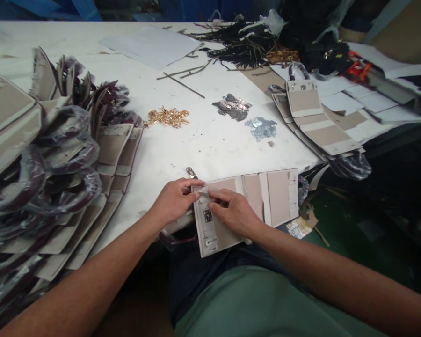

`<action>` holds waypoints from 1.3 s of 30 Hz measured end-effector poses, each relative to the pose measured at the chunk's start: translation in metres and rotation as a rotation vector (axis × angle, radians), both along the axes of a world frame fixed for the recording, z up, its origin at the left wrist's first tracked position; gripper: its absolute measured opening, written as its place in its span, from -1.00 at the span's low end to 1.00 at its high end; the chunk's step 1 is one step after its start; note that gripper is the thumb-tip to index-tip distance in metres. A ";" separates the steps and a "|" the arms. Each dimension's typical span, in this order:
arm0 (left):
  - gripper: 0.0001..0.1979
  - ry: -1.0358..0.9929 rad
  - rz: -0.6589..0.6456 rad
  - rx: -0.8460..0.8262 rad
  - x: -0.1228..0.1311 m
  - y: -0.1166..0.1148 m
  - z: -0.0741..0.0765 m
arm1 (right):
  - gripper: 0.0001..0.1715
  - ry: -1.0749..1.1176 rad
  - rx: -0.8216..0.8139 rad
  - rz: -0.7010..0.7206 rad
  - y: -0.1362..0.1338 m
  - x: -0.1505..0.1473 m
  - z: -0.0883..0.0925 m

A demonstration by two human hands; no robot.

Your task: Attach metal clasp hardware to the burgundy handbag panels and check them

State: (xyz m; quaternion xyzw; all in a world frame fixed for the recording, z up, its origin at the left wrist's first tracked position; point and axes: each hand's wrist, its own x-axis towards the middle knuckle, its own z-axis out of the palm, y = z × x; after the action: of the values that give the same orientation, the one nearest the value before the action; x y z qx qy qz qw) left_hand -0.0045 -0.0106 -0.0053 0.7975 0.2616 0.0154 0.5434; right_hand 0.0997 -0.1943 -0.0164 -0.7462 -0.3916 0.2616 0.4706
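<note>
A long handbag panel (280, 201), its inner side up with beige boards and pale strips, rests across my lap at the table's edge. My left hand (173, 201) grips its top left corner, thumb on the face and fingers at the edge. Close beside it, the thumb and fingertips of my right hand (235, 213) are pinched together over the panel by a small grey plate (203, 192). What those fingers hold is hidden. Lower on the same end is a dark square metal fitting (208, 215). A metal tab (191, 172) shows just past my left fingers.
Stacked bag panels with plastic-wrapped handles (66, 154) crowd the left. On the white table (161, 154) lie piles of gold fittings (168, 117), dark metal plates (231, 106) and bluish plates (261, 128). More panels (323, 117) overhang the right edge; black tassels (245, 47) lie behind.
</note>
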 end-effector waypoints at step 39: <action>-0.68 -0.013 -0.091 -0.026 0.000 0.007 -0.003 | -0.69 0.297 -0.426 0.011 0.035 0.028 0.026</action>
State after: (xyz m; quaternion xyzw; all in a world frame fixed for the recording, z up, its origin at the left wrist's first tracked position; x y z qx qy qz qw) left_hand -0.0044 -0.0040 -0.0086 0.8013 0.2215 -0.0074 0.5557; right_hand 0.1275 -0.1597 0.0096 -0.7796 -0.2583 0.4476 0.3537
